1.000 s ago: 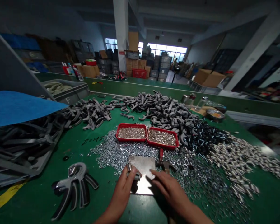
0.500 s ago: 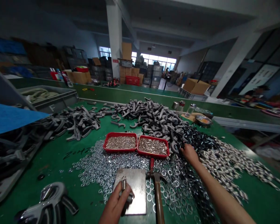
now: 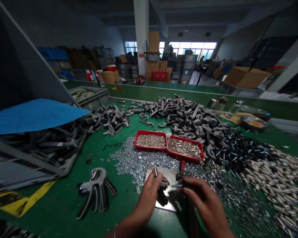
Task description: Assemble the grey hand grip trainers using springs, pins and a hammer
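My left hand (image 3: 149, 193) is closed around a grey handle part with a coil spring (image 3: 155, 171) standing out above the fingers. Its lower end hangs over a flat metal plate (image 3: 169, 172). My right hand (image 3: 205, 198) pinches a thin metal screw (image 3: 177, 186), its tip pointing left toward the handle part; a small gap shows between them. The screw's other end is hidden by the fingers. Left of my hands lie several assembled hand grips (image 3: 95, 186) with grey bodies and black-lined handles.
Two red trays (image 3: 136, 145) of small metal pins stand behind the plate, among loose washers (image 3: 129, 162). Grey handles (image 3: 183, 112) are heaped at the back. Black-headed screws (image 3: 238, 148) and coil springs (image 3: 270, 175) are piled right. A grey crate (image 3: 72, 162) stands left.
My right hand has come back from the black-headed screws to beside my left hand, now with a screw in its fingers. The view has turned left.
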Demonstrator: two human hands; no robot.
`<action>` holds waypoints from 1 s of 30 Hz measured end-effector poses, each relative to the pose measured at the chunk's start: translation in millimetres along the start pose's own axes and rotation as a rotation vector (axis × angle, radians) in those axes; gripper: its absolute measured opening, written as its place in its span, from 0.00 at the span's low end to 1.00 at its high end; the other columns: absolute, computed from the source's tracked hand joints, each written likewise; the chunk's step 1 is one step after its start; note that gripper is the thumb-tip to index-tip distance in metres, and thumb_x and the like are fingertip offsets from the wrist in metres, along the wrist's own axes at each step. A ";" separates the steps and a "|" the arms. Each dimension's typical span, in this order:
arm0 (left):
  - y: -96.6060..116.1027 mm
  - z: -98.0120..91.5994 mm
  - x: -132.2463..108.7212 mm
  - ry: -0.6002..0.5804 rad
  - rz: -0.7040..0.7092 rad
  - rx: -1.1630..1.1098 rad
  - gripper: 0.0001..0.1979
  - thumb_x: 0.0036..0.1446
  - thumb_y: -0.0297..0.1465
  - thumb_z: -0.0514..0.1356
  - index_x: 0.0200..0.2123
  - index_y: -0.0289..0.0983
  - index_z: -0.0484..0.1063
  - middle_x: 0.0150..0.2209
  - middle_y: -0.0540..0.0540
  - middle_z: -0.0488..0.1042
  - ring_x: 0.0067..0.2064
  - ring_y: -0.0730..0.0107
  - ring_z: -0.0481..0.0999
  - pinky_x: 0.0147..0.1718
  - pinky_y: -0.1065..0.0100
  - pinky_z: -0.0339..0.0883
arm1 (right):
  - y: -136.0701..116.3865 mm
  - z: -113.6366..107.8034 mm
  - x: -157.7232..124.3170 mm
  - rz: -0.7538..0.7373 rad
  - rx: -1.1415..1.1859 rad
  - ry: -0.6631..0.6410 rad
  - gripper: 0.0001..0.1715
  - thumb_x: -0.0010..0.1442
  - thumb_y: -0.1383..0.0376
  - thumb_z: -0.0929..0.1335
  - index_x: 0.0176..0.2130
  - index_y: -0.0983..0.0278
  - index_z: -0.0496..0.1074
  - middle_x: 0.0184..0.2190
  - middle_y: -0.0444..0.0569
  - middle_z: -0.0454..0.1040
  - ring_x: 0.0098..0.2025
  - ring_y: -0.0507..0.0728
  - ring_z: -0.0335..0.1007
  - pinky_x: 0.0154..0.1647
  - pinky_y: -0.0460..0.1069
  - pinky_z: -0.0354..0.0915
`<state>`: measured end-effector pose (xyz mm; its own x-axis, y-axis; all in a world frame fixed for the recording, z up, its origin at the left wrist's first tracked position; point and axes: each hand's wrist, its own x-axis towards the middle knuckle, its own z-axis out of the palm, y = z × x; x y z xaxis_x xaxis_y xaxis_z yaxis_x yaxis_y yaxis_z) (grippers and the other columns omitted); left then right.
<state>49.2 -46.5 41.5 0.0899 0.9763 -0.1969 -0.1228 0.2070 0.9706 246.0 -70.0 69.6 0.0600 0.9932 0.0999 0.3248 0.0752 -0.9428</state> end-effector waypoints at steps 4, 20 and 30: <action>6.5 -8.4 -11.2 -0.069 -0.006 -0.077 0.20 0.64 0.50 0.53 0.40 0.38 0.68 0.36 0.47 0.72 0.39 0.65 0.72 0.40 0.68 0.67 | 1.0 48.1 -16.7 -0.174 -0.111 -0.062 0.10 0.62 0.58 0.69 0.45 0.56 0.76 0.42 0.50 0.80 0.44 0.61 0.77 0.46 0.54 0.73; 21.7 -31.0 -31.6 -0.063 0.290 0.396 0.13 0.67 0.41 0.52 0.42 0.39 0.69 0.38 0.44 0.73 0.41 0.61 0.72 0.44 0.63 0.64 | -23.0 65.5 -29.3 0.415 0.526 -0.411 0.24 0.62 0.44 0.65 0.35 0.61 0.70 0.22 0.40 0.66 0.17 0.48 0.55 0.16 0.44 0.60; 26.4 -48.5 -35.0 -0.269 0.440 0.533 0.13 0.68 0.38 0.51 0.41 0.38 0.71 0.40 0.42 0.74 0.42 0.60 0.72 0.46 0.63 0.64 | -16.6 75.2 -37.1 0.770 0.683 -0.737 0.38 0.60 0.33 0.55 0.27 0.61 0.67 0.09 0.34 0.53 0.09 0.46 0.36 0.10 0.43 0.41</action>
<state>-5.2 -72.1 67.3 0.3903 0.8987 0.2002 0.2873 -0.3255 0.9008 167.4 -101.4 57.7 -0.5938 0.5969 -0.5395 -0.1247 -0.7307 -0.6713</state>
